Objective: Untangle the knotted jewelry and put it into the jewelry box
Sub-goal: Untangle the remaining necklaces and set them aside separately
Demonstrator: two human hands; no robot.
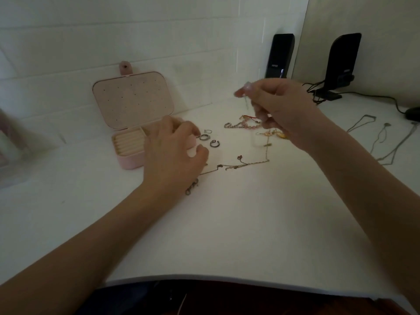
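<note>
While the right hand [280,108] lifts a thin dangling piece pinched between thumb and fingertips, she would do well to raise it slowly so nothing snags the tangled jewelry [254,126] lying beneath. That wrist is raised, fingers curled. Her left hand [175,148] rests palm down beside the rings [209,138], fingers loosely bent, seemingly holding nothing. Just behind it, the jewelry box [131,123] stands open.

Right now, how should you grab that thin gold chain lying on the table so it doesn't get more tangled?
Pinch the thin gold chain at its free right corner, coming straight down from above. It lies flat and strung out on the table, so there is nothing to get under, and its left end disappears under the left hand. Lifting from an end probably lets it hang straight.
</note>
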